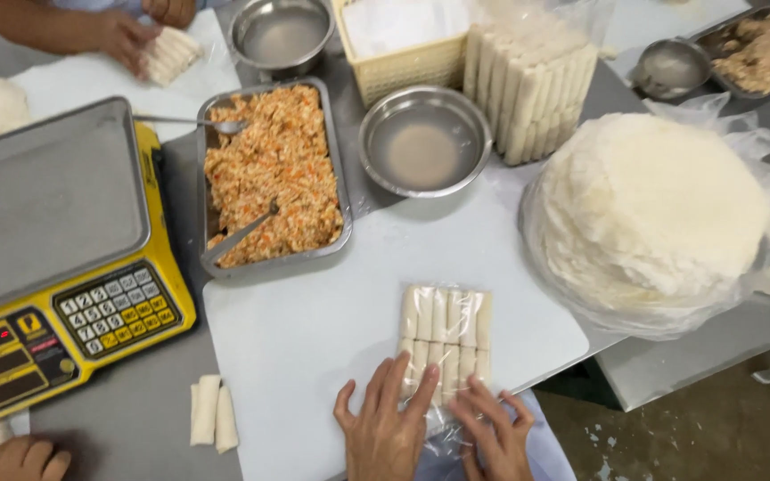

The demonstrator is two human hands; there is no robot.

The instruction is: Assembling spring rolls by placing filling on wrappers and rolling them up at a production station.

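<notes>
A flat pack of several pale spring rolls in clear plastic wrap [446, 331] lies on a white cutting board [314, 330] at the near edge. My left hand [385, 428] rests flat with spread fingers on the pack's near end. My right hand [492, 432] sits beside it, fingers on the loose plastic at the pack's near right corner. Neither hand lifts the pack.
A metal tray of orange-flecked filling [274, 169] with two spoons stands behind the board. A yellow scale [55, 258] is at left, a steel bowl [424, 141] and a stack of round wrappers in plastic [652, 214] at right. Two loose rolls [211, 411] lie near left. Other people's hands [126, 36] work at far left.
</notes>
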